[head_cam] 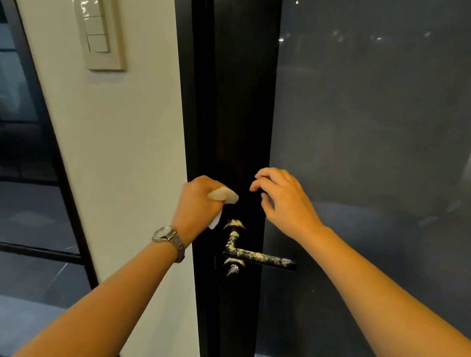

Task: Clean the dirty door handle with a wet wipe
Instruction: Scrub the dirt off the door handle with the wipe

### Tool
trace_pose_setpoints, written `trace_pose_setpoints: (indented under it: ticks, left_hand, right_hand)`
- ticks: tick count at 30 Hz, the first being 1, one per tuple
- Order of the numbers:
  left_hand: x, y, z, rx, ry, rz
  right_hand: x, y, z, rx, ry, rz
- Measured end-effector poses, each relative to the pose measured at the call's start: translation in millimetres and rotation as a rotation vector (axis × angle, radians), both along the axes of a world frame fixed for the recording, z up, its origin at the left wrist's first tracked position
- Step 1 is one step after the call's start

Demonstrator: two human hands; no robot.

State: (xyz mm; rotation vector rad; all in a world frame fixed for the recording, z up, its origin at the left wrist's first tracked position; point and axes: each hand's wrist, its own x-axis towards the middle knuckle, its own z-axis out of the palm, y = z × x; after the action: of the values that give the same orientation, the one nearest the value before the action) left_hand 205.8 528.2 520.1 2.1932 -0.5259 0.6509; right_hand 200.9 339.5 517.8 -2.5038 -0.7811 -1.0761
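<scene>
Left hand, watch on wrist, clenching folded wet wipe; wipe poking out above fist, loose corner dangling below. Wipe likely soft, limp, damp; best kept bunched for firm rubbing.

Right hand hovering empty, fingers loosely curled, just above handle.

Door handle sitting on dark door frame, lever pointing right, crusted with pale grime. Likely rigid, may swing down under pressure; steadying free lever end seems wise.

Frosted glass door stretching beyond; white wall with light switch at left.

Open air above and right of the soiled door handle, black door frame close behind
</scene>
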Motion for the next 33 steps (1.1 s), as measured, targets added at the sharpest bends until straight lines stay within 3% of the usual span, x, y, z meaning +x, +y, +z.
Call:
trace_pose_setpoints:
  ticks: [4, 11, 17, 21, 29, 33]
  left_hand:
    - [8, -4, -15, 0.163, -0.131, 0.115]
    - [23, -14, -36, 0.338, 0.039, 0.139]
    - [19, -37, -47, 0.498, 0.066, 0.004]
    - [19, -18, -44, 0.305, -0.026, 0.11]
    - [21, -33, -44, 0.446, 0.0, 0.012]
    - [5, -24, -43, 0.329, 0.018, 0.001]
  right_hand:
    - [19, 0, 1, -0.275, -0.123, -0.099]
    - [39, -9, -14, -0.527, -0.242, -0.254]
    - [52, -10, -22, -0.536, -0.275, -0.256]
    - [55, -10, -24, -0.54, -0.283, -0.25]
    - [57, -9, -26, -0.495, -0.331, -0.213]
    - [59, -9, -28, -0.476, -0.336, -0.19]
